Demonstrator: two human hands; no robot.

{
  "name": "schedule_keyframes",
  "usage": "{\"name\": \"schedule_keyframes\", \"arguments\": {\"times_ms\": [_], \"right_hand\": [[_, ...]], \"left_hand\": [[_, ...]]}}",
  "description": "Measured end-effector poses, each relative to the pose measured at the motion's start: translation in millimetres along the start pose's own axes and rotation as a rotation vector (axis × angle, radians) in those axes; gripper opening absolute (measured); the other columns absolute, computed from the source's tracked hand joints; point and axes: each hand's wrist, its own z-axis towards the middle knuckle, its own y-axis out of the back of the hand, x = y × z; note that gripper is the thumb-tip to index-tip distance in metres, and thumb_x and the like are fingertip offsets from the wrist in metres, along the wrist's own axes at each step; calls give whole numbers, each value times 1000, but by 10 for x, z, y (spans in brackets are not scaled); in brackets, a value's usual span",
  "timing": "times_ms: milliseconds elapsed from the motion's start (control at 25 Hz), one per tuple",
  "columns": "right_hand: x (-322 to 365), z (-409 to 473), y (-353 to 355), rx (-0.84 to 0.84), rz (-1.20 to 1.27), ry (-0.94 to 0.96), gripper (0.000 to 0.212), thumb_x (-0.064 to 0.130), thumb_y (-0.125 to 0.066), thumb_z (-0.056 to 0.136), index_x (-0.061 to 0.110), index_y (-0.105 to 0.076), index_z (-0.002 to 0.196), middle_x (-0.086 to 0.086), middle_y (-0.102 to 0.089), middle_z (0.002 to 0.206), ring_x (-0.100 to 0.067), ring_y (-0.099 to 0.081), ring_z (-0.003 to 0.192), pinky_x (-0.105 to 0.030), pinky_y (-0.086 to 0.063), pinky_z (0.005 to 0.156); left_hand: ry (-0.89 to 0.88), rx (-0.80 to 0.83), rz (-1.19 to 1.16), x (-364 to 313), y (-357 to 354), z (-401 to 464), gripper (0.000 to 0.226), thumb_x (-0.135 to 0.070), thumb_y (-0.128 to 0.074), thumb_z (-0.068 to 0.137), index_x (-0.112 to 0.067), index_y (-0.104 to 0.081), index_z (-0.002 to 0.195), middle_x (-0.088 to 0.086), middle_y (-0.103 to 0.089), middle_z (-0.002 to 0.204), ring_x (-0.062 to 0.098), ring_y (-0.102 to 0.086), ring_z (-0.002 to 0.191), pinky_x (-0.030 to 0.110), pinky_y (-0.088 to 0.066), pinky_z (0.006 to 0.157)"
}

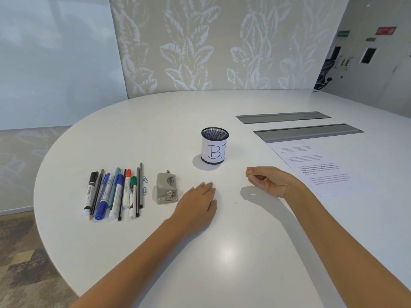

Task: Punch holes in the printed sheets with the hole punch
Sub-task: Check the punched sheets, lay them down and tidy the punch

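Fingers [205,187] of left hand [195,207] straight, flat on white bench [222,252], holding nothing, just right of hole punch [166,188], not touching it. Right hand [270,182] loosely curled, empty, resting beside printed sheets [315,165] (far right). Mesh pen cup [214,145] marked "B" upright beyond hands. Row of markers and pens [113,192] left of punch, paper clips [145,185] between.
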Motion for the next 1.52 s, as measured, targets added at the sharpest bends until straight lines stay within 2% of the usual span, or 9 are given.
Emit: {"name": "schedule_keyframes", "arguments": {"times_ms": [120,320,520,720,920,1040,1160,1240,1520], "right_hand": [[303,114,-157,77,-8,38,12,-7,-58,86,-2,-65,78,-8,-66,65,-11,-66,56,-13,-54,52],[1005,376,-619,68,-271,214,14,-12,-61,83,-3,-66,74,-4,-71,60,-7,-69,55,-14,-55,55],[1193,709,-1044,-27,-831,405,12,-12,-65,73,-12,-70,85,-16,-69,79,-17,-67,65,-24,-60,67],[1162,948,-1226,-93,-1309,520,14,-6,-67,74,-2,-73,86,-2,-63,61,-9,-61,47,-10,-44,40],[1181,1052,-1234,-95,-1248,500,25,-16,-54,74,-6,-72,89,-16,-67,75,-22,-62,62,-28,-60,69],[1159,952,-1157,-137,-1115,649,8,-2,-67,75,-1,-73,80,-14,-68,73,-20,-63,54,-17,-55,53],[1020,790,-1007,-151,-1006,750,8,3,-64,76,3,-71,74,-9,-66,63,-16,-60,53,-25,-56,63],[829,641,-851,-124,-1024,759,14,7,-64,77,16,-71,69,-1,-64,56,-7,-58,50,-19,-50,62],[-65,93,-221,-1,-1033,438,8,19,-71,81,17,-74,74,-4,-66,61,-10,-56,52,-21,-47,56]], "left_hand": [[156,60,41,-19,-74,282,55,-33,-28,100,-8,-23,149,6,-16,161,22,-14,148,40,-11,118],[266,43,90,41,-131,570,57,-36,-26,100,-8,-18,150,8,-15,161,23,-12,148,43,-10,118],[256,15,143,87,-203,605,59,-39,-24,99,-10,-19,150,7,-16,161,22,-14,148,43,-12,118],[257,9,136,102,-224,616,58,-38,-22,99,-11,-17,151,5,-12,162,21,-11,148,41,-9,118],[257,-1,136,108,-227,627,58,-37,-22,99,-11,-17,150,4,-12,162,21,-11,148,42,-8,118],[259,3,123,105,-220,628,58,-38,-22,99,-12,-16,151,4,-12,162,20,-10,148,41,-7,119],[260,3,101,107,-216,630,59,-38,-22,99,-12,-15,151,4,-12,162,20,-10,149,41,-6,119],[260,4,95,106,-213,622,59,-38,-22,99,-12,-14,151,4,-12,162,20,-9,149,41,-6,119],[256,5,82,102,-204,625,60,-38,-25,99,-10,-16,151,7,-14,161,22,-11,148,43,-9,119]]}}
